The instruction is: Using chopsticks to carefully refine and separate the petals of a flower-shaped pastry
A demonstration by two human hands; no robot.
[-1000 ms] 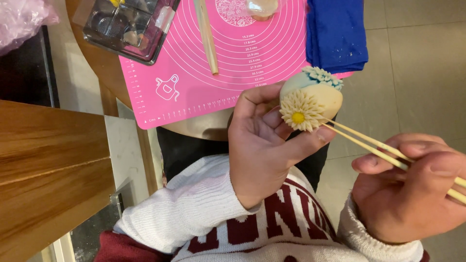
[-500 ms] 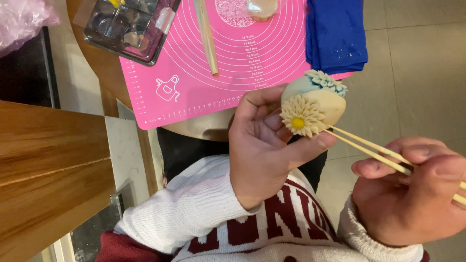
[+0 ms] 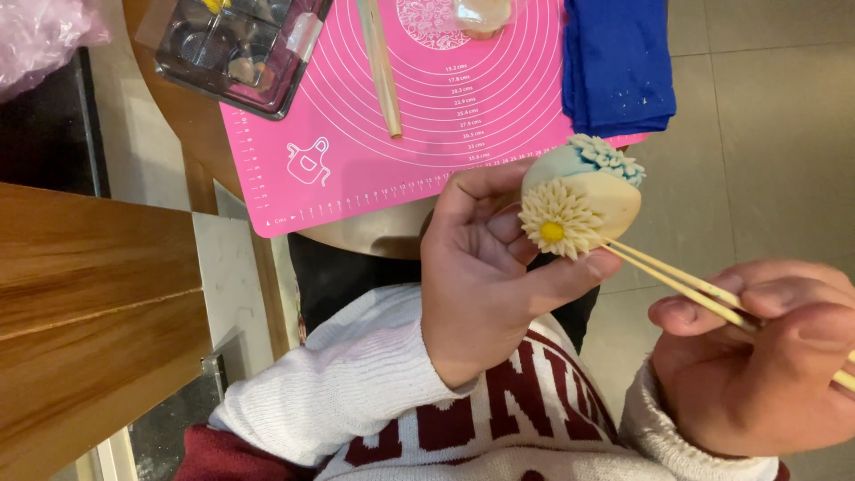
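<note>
A left hand (image 3: 485,276) cradles a pale dough ball (image 3: 583,200) bearing a petalled flower, grip closed around it above the pink mat (image 3: 356,160) — the right hand (image 3: 766,356) pinches thin sticks (image 3: 677,281) just beside the petals, mid-detailing — steady, light touches seem called for.

Cream ball (image 3: 597,200) with yellow-centred daisy, pink ringed mat (image 3: 419,116), blue cloth (image 3: 619,62).

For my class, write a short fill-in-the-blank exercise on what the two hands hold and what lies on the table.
1. The left hand holds a round sweet decorated with a ____ with a yellow centre.
2. The right hand holds a pair of ____.
3. The mat on the table is ____ in colour.
4. The folded cloth is ____.

Missing words: flower; chopsticks; pink; blue
</note>
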